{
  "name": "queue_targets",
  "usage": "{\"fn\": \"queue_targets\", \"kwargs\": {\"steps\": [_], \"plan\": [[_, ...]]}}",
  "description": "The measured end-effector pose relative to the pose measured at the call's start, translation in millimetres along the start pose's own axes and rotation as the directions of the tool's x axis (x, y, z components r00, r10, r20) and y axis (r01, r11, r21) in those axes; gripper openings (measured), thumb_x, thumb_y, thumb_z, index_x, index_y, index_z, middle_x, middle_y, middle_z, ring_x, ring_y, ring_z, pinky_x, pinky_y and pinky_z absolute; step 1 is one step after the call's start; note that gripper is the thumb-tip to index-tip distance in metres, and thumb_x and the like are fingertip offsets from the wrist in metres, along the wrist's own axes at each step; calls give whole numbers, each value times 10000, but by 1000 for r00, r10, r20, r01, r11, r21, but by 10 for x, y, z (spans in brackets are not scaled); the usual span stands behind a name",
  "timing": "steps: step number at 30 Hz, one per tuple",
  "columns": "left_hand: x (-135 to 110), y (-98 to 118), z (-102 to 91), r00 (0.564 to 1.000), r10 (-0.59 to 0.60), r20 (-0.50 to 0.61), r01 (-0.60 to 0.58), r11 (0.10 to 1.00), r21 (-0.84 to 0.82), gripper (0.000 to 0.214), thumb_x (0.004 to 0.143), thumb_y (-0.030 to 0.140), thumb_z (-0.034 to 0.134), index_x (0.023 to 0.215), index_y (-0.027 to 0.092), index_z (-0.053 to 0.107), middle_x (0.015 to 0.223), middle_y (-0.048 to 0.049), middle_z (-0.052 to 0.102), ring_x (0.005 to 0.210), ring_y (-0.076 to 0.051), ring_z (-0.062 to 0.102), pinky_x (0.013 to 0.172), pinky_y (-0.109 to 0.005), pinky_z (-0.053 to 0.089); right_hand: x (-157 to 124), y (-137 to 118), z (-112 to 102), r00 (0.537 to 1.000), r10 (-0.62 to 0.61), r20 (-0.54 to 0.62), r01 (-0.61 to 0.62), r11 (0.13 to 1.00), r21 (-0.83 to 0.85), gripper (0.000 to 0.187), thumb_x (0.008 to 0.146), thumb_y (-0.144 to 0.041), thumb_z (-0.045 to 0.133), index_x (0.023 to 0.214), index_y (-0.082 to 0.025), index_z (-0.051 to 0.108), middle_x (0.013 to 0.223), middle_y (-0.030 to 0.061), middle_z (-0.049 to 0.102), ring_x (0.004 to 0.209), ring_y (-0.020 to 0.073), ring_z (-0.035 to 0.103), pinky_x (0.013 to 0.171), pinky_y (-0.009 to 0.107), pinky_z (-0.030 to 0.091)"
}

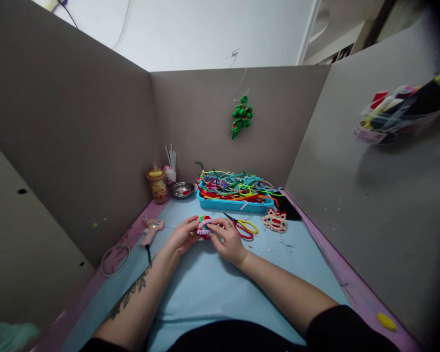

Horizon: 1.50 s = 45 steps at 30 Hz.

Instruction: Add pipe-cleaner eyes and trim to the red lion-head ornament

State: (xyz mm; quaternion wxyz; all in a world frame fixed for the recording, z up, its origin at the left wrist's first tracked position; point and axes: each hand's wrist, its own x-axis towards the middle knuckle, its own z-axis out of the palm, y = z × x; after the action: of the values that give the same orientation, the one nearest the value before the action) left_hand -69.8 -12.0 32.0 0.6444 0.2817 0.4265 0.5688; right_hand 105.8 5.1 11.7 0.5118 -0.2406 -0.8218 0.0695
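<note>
Between my two hands, above the blue cloth, is a small multicoloured pipe-cleaner piece (204, 225) with rainbow bands and a pale lilac edge. My left hand (184, 236) grips it from the left, fingers curled around its side. From the right, my right hand (227, 240) pinches it with thumb and fingers, which cover part of it. Just beyond my right hand lie scissors (246, 228) with red and yellow handles, blades apart. A pink glue gun (152, 231) rests left of my left hand, its small light lit.
A blue tray (227, 204) heaped with coloured pipe cleaners stands at the back. Near it are a metal bowl (183, 189), a lidded cup (157, 185) and a cream-and-red pipe-cleaner face (275, 221). A green pipe-cleaner ornament (242, 116) hangs on the back panel. Grey panels enclose three sides.
</note>
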Motion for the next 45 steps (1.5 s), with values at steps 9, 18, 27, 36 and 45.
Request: {"fn": "queue_targets", "kwargs": {"steps": [9,18,27,36,45], "plan": [[-6,10,0,999,-17,-29,16,999,-34,293,716,143,688,989,148,580,803,-38,662,590,-123,630,529,-222,524,-16,32,9,1000,18,-16,-18,1000,-3,344,824,-191,513,1157,-237,587,1016,87,571,977,226,538,860,410,466],[15,115,0,999,-42,15,44,964,-263,173,786,126,527,921,93,631,745,-65,680,582,-129,623,544,-225,528,-57,247,139,887,407,-218,-384,913,140,399,801,-250,539,1181,-179,437,1116,137,520,985,229,534,787,395,479],[42,145,1,999,-34,33,44,921,-387,177,772,67,446,768,96,621,635,-55,649,563,-127,607,568,-230,539,-2,272,235,704,513,490,-648,182,740,553,661,-190,635,1182,-212,450,945,63,648,764,188,633,550,245,454],[44,75,19,988,-67,141,113,929,-352,246,891,226,419,916,78,614,766,-88,680,669,-165,647,646,-284,545,48,244,178,619,509,598,-584,-211,784,552,572,-59,692,1076,-241,559,682,-64,573,543,75,505,495,173,365],[-102,32,65,979,82,189,-48,983,-175,701,681,87,697,1286,254,384,1094,-45,617,877,-166,641,743,-273,503,122,189,108,620,535,574,-518,-271,812,537,562,-13,646,1043,-242,579,710,-60,594,558,82,521,504,174,370]]}}
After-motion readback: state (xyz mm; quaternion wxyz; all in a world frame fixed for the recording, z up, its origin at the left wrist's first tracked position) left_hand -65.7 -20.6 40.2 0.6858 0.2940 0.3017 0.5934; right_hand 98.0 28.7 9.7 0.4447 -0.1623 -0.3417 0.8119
